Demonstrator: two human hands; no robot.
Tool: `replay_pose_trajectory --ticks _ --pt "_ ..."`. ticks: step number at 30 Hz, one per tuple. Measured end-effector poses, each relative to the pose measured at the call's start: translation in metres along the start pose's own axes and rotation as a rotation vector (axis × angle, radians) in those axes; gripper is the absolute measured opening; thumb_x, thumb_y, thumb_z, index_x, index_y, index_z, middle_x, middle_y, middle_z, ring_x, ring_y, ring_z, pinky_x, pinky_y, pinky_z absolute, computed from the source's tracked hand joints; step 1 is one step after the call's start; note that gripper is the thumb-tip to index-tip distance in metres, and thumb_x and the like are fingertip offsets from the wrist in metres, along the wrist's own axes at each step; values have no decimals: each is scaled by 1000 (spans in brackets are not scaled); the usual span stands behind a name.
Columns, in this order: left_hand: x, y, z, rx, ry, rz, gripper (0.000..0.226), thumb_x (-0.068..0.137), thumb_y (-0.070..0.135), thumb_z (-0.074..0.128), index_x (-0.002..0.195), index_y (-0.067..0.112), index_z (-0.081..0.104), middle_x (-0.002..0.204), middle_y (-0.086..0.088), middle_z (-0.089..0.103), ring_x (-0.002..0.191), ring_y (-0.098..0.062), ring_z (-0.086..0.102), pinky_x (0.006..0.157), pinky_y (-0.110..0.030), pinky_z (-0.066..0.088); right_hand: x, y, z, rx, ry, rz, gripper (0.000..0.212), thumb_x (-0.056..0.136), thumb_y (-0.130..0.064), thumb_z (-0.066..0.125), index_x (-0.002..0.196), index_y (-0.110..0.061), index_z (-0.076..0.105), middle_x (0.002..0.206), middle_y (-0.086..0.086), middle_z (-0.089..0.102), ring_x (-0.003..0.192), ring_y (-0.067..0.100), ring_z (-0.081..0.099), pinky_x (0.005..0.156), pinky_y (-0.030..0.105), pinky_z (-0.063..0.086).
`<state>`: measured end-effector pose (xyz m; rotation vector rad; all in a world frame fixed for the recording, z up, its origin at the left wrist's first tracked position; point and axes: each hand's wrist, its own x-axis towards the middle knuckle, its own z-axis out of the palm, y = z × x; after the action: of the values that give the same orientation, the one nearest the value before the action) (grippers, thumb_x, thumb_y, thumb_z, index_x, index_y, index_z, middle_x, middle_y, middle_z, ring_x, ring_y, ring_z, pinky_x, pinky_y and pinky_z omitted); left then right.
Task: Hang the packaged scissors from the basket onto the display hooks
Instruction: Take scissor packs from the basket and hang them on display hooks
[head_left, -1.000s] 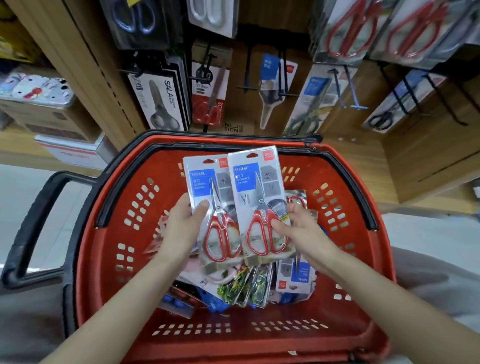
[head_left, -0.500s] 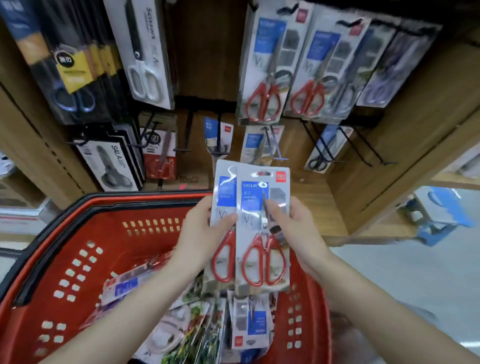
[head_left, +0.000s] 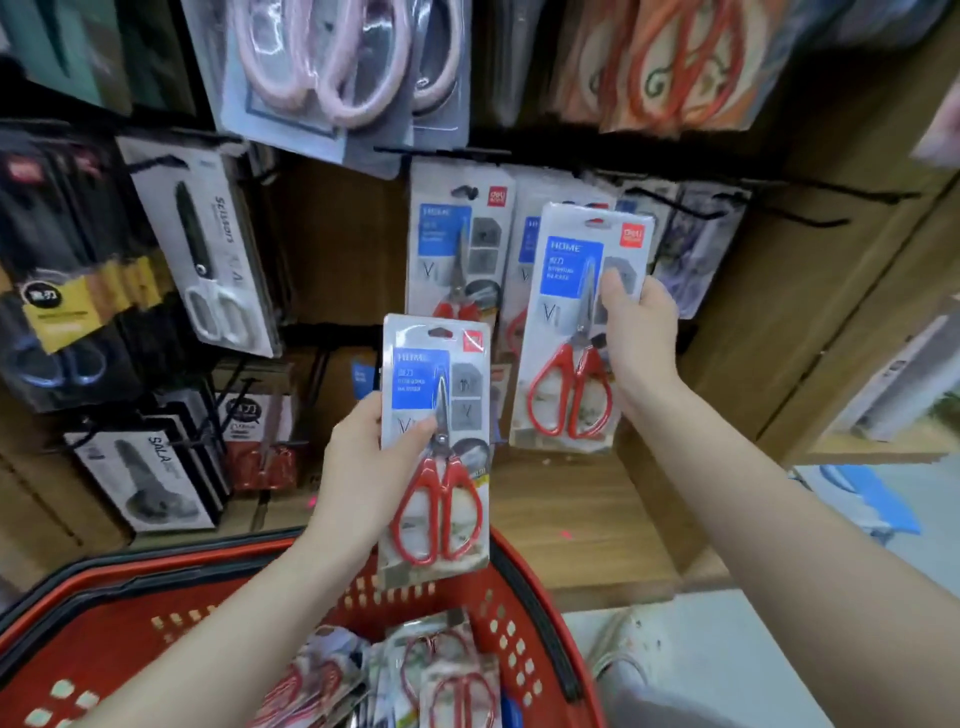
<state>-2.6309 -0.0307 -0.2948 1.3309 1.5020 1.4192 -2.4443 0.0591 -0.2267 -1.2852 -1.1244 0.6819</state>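
Observation:
My left hand (head_left: 363, 467) grips one pack of red-handled scissors (head_left: 441, 499) upright above the red basket (head_left: 171, 644). My right hand (head_left: 636, 343) holds a second, matching pack (head_left: 561, 332) higher up and to the right, raised in front of the same kind of packs (head_left: 452, 244) that hang on black display hooks (head_left: 467, 193). The top hole of the raised pack lies just below the hook row. Several more scissor packs (head_left: 447, 675) lie in the basket.
Other scissor packs fill the wooden display: white-handled ones (head_left: 208, 254) and black packs (head_left: 62, 291) at the left, pink ones (head_left: 332, 67) above. Bare black hooks (head_left: 810, 208) stick out at the right. A wooden shelf ledge (head_left: 582, 530) runs behind the basket.
The two packs were held together over the basket. Now they are apart: my right hand has lifted one up to the hook row, my left hand keeps the other lower.

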Motion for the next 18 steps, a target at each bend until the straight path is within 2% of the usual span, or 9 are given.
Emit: replay_pose_trajectory --ticks 2,4,6,9,13,18 --pt "10 1 4 12 14 5 14 89 21 62 103 20 64 93 11 68 77 6 65 56 -5 45 13 -4 3 7 30 -16 36 92 -34 48 105 -1 56 109 19 64 100 35 62 89 55 50" --pt "18 2 7 18 26 13 14 90 20 62 104 18 63 93 10 68 75 9 64 56 -6 46 22 -3 6 -17 33 -26 30 93 -32 48 101 -3 54 105 21 64 98 37 62 86 55 50" --pt "24 2 10 33 32 5 16 90 20 61 105 16 63 95 7 69 78 2 66 59 -11 47 24 -2 9 -54 24 -35 31 91 -38 47 100 -8 53 103 14 65 97 31 63 86 56 50" --pt "31 2 13 40 38 -14 18 90 21 61 107 15 63 97 4 69 84 -6 67 65 -19 49 24 0 10 -46 13 -52 37 89 -42 47 100 -7 52 103 15 65 97 31 63 84 57 50" --pt "35 2 16 59 36 -33 19 90 24 62 107 15 62 97 4 69 84 -8 67 64 -20 50 23 -3 7 -42 -9 -109 13 97 -30 47 88 -21 49 100 4 65 94 18 65 83 45 55" --pt "36 1 18 79 34 -47 19 90 25 62 107 16 61 97 4 69 83 -8 67 62 -20 50 27 -1 5 -69 9 -134 17 97 -31 49 81 -25 48 98 2 67 92 16 66 79 40 55"
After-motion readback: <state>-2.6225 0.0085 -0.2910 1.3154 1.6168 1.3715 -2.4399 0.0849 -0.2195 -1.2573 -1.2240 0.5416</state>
